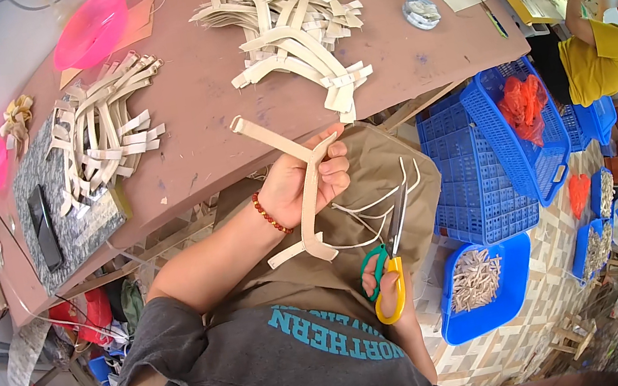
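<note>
My left hand point(290, 189), a beaded bracelet at its wrist, is closed on a beige branched strap piece point(309, 201). One arm of the piece reaches up over the table edge; the other hangs down to a forked end over my lap. Low on the right, my right hand point(377, 280) has its fingers through the handles of a pair of scissors point(398, 229), one green and one yellow. The metal blades point up and away, apart from the strap piece. Thin white cords point(367, 208) lie on my brown-covered lap between the hands.
On the brown table point(190, 115) lie a large heap of strap pieces point(289, 24) and a smaller heap point(110, 128) beside a phone point(43, 227). Blue crates point(469, 174) and a blue tub of small pale pieces point(500, 308) stand at right. A person in yellow point(597, 59) works beyond.
</note>
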Demonstrator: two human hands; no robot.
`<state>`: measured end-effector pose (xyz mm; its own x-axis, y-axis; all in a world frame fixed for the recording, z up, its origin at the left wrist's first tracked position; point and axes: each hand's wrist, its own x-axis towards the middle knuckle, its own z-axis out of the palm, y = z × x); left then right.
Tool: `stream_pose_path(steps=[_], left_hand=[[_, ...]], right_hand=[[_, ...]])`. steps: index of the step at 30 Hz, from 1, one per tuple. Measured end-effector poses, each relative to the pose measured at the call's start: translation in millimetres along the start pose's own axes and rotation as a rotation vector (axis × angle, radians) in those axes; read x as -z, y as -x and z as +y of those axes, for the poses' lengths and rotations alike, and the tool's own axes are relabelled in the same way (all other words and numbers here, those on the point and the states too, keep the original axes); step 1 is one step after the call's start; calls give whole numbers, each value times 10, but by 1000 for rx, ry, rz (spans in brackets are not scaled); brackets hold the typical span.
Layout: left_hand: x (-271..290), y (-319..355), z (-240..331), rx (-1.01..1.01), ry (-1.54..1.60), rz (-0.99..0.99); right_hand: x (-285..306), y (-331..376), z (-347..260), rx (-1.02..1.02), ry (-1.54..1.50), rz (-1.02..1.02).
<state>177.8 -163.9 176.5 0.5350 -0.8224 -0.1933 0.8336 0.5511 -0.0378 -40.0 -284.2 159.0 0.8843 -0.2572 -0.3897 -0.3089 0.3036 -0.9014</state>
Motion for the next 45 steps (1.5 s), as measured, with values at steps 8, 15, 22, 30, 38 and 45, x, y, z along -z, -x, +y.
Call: stream_pose_path(steps=[8,15,22,30,38,45], left_hand=[[-3,19,22,-27,62,15],[-79,170,135,-173,-51,49],[-1007,1009,1357,-1124,-1140,493],[-1098,969,1885,-1416,-2645,818],[-540,-537,390,-795,-2310,428],[-323,-783,469,-617,-2155,423]], right_hand=[[35,14,117,33,-90,-21],[-4,56,56,26,-40,-30],[90,-144,-81,32,-107,-29],[325,-407,-317,73,-135,16],[231,-561,-716,46,18,75],[187,-680,-787,-17,217,94]])
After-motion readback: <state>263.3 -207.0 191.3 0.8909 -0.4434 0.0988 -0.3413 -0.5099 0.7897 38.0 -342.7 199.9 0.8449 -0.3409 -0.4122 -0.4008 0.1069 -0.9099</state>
